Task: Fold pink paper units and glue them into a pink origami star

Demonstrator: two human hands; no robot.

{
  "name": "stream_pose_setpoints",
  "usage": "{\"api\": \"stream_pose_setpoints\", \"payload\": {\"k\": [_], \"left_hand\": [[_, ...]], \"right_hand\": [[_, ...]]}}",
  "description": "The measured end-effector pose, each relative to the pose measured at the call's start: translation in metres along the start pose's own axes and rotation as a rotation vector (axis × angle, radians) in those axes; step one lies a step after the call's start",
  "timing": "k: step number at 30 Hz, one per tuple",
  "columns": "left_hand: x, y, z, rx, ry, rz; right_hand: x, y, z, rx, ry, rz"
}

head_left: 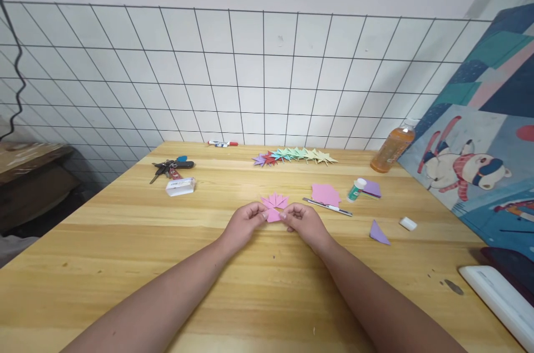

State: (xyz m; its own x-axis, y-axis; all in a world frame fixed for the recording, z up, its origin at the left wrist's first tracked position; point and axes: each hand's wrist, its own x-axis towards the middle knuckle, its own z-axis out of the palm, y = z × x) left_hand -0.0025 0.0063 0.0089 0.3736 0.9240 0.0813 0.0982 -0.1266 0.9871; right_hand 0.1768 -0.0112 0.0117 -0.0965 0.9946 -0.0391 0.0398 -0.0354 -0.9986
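Note:
Between my two hands is a small piece of pink paper [273, 215], low over the wooden table [233, 297]. My left hand [247, 222] pinches its left edge. At its right edge, the thumb and fingers of my right hand [304, 223] are closed on it. Just behind the piece lies a pleated pink paper fan [275, 200]; whether the two are joined I cannot tell. Beyond my right hand, a stack of pink paper sheets [326, 195] lies with a slim utility knife [327, 207] along its front.
Folded paper stars [298, 155] run in a row at the back. To the right are a glue stick [356, 189], purple sheets [372, 189], a folded purple piece [379, 233], an eraser [408, 224] and a drink bottle [392, 147]. Keys [172, 167] and a small box [181, 187] lie left.

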Motion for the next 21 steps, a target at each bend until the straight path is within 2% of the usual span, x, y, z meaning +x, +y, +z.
{"api": "stream_pose_setpoints", "payload": {"k": [4,8,11,13,16,18,21], "left_hand": [[0.001,0.000,-0.002,0.025,0.011,0.011],[-0.002,-0.001,0.001,0.120,-0.049,0.004],[-0.003,0.000,0.002,0.123,-0.045,0.007],[-0.003,0.002,0.002,0.046,-0.045,-0.006],[-0.002,0.004,0.002,-0.048,-0.143,-0.028],[-0.001,0.003,0.002,-0.033,-0.195,-0.039],[0.000,-0.001,0.000,0.020,-0.191,-0.041]], "right_hand": [[-0.006,-0.004,0.002,-0.178,-0.074,-0.070],[-0.009,-0.007,0.005,-0.177,-0.012,-0.166],[-0.009,-0.007,0.006,-0.188,-0.048,-0.200],[-0.009,-0.006,0.007,-0.171,-0.043,-0.207],[-0.007,-0.003,0.008,-0.089,0.019,-0.164],[-0.006,0.001,0.008,-0.037,0.037,-0.133],[-0.004,0.003,0.008,-0.024,0.016,-0.140]]}}
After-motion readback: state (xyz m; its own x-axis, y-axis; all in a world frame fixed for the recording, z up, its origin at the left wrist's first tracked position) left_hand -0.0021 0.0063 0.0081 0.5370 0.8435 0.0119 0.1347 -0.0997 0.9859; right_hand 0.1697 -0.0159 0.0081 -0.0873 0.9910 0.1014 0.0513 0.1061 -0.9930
